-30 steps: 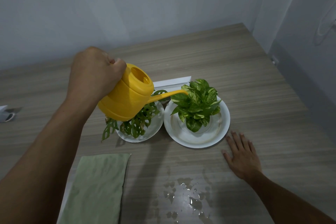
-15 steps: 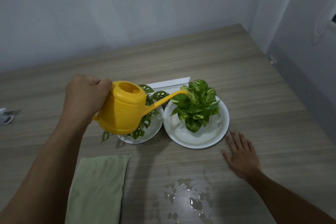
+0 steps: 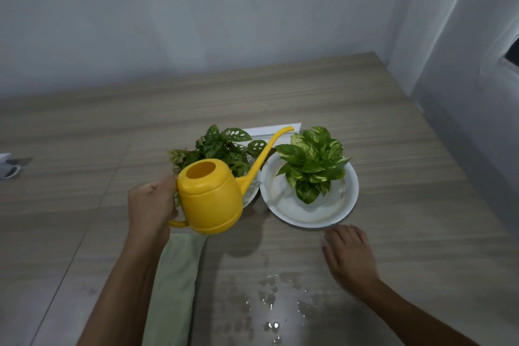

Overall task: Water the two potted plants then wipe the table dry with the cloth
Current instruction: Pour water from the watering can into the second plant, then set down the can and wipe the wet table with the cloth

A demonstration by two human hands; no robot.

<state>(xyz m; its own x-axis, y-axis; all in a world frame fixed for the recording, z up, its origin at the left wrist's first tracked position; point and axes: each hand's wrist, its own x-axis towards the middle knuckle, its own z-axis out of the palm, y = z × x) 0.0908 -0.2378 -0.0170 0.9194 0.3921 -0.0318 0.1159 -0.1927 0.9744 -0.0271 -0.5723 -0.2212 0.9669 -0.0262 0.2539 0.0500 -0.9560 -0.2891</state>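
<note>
My left hand [image 3: 151, 205] grips the handle of a yellow watering can [image 3: 212, 196], held upright above the table in front of the left plant, its spout tip raised behind the plants. The left plant [image 3: 222, 149] has dark holey leaves and is partly hidden by the can. The right plant [image 3: 313, 163] has variegated leaves and stands in a white dish [image 3: 345, 205]. My right hand [image 3: 349, 258] lies flat on the table just in front of that dish. A green cloth [image 3: 175, 289] lies under my left forearm. Spilled water [image 3: 273, 298] sits on the table near me.
A white flat object [image 3: 269, 130] lies behind the plants. A white item [image 3: 7, 167] sits at the far left edge. The wooden table [image 3: 393, 135] meets a wall behind and ends at the right, near a corner.
The watering can has been tipped back upright and lowered toward me, its spout lifted away from the right plant. My right hand stays put.
</note>
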